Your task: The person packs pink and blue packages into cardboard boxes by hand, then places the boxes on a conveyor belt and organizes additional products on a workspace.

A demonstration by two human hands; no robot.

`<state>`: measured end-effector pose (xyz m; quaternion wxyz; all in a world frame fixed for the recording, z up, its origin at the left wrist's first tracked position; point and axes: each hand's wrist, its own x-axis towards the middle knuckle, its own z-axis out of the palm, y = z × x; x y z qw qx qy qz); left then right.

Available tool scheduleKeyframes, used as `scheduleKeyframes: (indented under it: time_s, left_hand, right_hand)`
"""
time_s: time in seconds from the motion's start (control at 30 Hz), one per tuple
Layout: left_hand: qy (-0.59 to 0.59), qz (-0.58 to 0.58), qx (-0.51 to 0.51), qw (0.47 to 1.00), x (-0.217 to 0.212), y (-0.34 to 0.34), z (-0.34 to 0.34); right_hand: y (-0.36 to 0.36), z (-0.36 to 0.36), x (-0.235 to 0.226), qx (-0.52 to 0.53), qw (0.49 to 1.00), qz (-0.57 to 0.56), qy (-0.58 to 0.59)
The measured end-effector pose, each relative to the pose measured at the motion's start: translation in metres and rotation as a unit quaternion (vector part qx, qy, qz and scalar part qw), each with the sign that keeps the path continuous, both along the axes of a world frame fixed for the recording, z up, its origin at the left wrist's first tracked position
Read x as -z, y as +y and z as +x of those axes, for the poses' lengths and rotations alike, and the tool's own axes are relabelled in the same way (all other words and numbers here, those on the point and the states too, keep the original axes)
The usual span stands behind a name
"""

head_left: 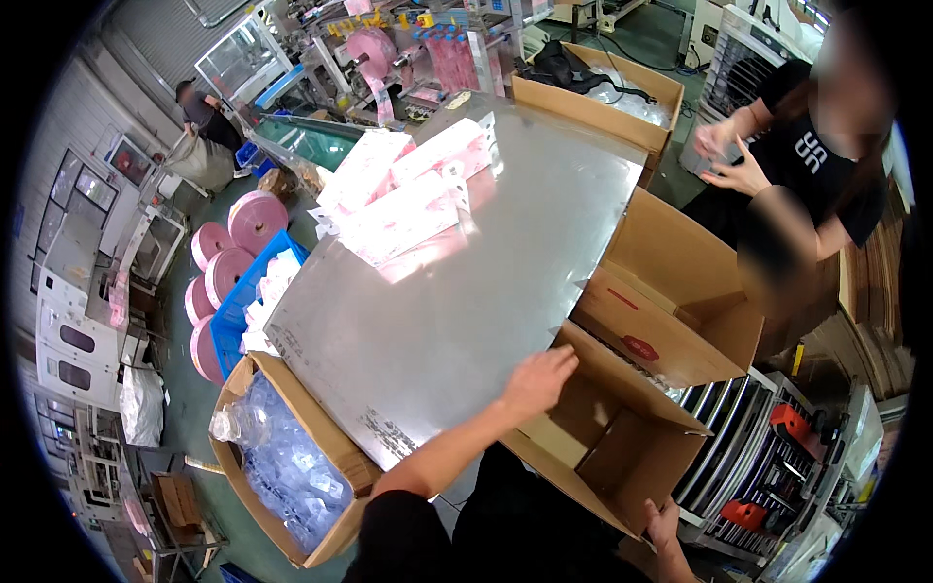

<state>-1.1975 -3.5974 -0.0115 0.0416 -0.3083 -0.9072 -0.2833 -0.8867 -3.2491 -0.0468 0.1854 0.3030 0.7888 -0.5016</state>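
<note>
An open, empty cardboard box (637,452) stands just in front of me, tilted in view against the right edge of the metal table (418,321). My left hand (540,381) is at the box's upper left rim, beside the table edge, with its fingers curled over the cardboard. On the opposite side my right hand (663,525) grips the near right corner of the same box. Directly beyond it stands a second open cardboard box (671,291) with a red print on its side. Several pink-and-white plastic packs (408,194) lie at the table's far end.
At left, a cardboard box (233,413) holds clear plastic bags, beside a blue crate (230,316) and pink rolls (258,220). A roller conveyor (724,418) runs at right. A co-worker (807,165) stands beyond the second box, hands raised. Another person (206,117) is far left.
</note>
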Motion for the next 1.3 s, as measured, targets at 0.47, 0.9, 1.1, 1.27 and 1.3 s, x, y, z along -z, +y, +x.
scheduleKeyframes:
  time_s: [0.47,0.9,1.1,1.27,1.3]
  left_hand:
    - [0.011,-0.176,-0.482,0.858,-0.096,-0.459,-0.333]
    - [-0.115,-0.176,-0.345,0.915,-0.062,-0.451,-0.330]
    - [0.009,-0.080,-0.369,0.926,-0.034,-0.467,-0.218]
    - [0.007,-0.096,-0.431,0.897,-0.029,-0.430,-0.127]
    - [-0.004,-0.136,-0.456,0.879,-0.037,-0.416,-0.105]
  right_hand:
    - [-0.212,-0.355,-0.095,-0.264,0.873,0.259,0.319]
    - [-0.496,-0.619,-0.081,-0.573,0.568,0.353,0.473]
    - [-0.451,-0.599,-0.122,-0.681,0.527,0.390,0.325]
    - [-0.435,-0.547,-0.132,-0.601,0.636,0.416,0.249]
    - [-0.447,-0.538,-0.126,-0.574,0.669,0.407,0.239]
